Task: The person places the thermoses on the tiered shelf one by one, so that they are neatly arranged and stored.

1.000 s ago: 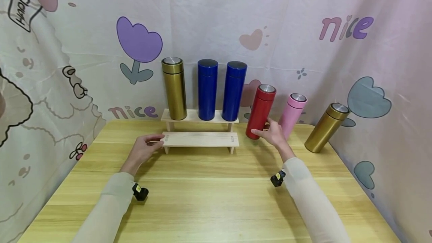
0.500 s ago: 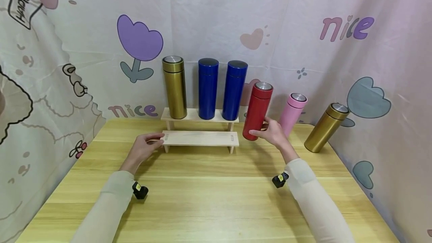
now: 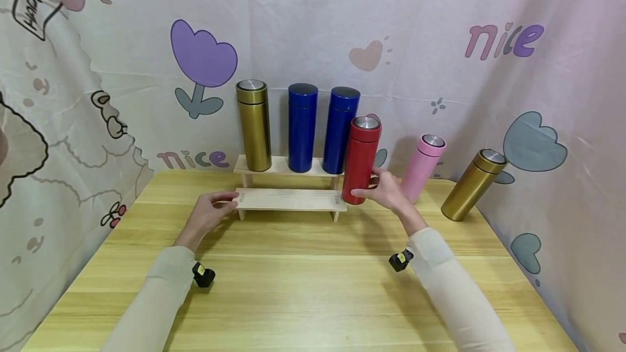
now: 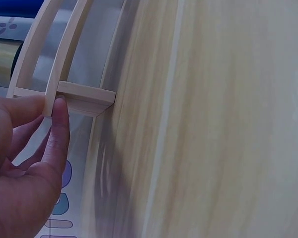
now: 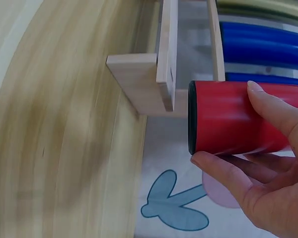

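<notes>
A two-tier wooden rack (image 3: pixel 292 200) stands toward the back of the table. My left hand (image 3: pixel 208 216) pinches the left end of its lower shelf between thumb and fingers, as the left wrist view shows up close. In my right hand (image 3: pixel 386 193) is a red thermos bottle (image 3: pixel 361 159), gripped near its base and held almost upright at the rack's right end. The right wrist view shows the red bottle's dark bottom edge off the table, beside the shelf ends. On the upper shelf stand a gold thermos bottle (image 3: pixel 254 129) and two blue ones (image 3: pixel 301 129), the right one partly hidden by the red bottle.
To the right, a pink thermos bottle (image 3: pixel 421 170) and another gold bottle (image 3: pixel 471 186) stand on the wooden table (image 3: pixel 293 292). A printed curtain (image 3: pixel 415 26) hangs close behind the table and along its sides.
My right hand has carried the red bottle leftward, away from the pink bottle and up to the rack's right end. The left hand has stayed on the lower shelf.
</notes>
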The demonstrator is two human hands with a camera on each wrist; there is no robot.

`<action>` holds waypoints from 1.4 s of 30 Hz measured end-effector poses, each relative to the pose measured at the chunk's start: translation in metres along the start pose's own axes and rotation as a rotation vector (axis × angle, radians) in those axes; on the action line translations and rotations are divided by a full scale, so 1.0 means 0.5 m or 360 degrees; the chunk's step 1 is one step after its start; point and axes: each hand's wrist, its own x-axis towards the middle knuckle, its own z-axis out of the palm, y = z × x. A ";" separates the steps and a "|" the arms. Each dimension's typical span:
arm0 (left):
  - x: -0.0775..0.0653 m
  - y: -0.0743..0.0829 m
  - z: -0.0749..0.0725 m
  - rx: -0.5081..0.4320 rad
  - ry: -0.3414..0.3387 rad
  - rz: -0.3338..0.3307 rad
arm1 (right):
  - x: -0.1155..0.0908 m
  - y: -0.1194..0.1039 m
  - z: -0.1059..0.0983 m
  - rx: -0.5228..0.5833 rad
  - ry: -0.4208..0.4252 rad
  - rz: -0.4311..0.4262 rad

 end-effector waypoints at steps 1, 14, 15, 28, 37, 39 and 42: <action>0.001 -0.001 0.000 -0.0002 0.0001 0.0001 | 0.000 -0.003 0.002 0.0015 -0.0007 -0.0009; 0.002 -0.004 0.000 -0.0009 0.0004 -0.0003 | -0.001 -0.039 0.049 0.0010 -0.0054 -0.0040; 0.002 -0.004 0.000 -0.0007 0.0005 -0.0004 | -0.001 -0.042 0.053 0.0012 -0.0062 -0.0043; 0.003 -0.005 0.004 -0.0072 0.0021 0.0024 | 0.008 -0.085 0.103 0.0006 -0.0111 -0.0160; 0.000 0.000 0.003 -0.0109 0.0006 0.0033 | 0.018 -0.112 0.132 0.0046 -0.0171 -0.0174; 0.000 0.001 0.003 -0.0108 0.0007 0.0030 | 0.020 -0.118 0.139 0.0070 -0.0189 -0.0179; 0.001 0.000 0.003 -0.0101 0.0008 0.0029 | 0.024 -0.127 0.151 0.0120 -0.0206 -0.0186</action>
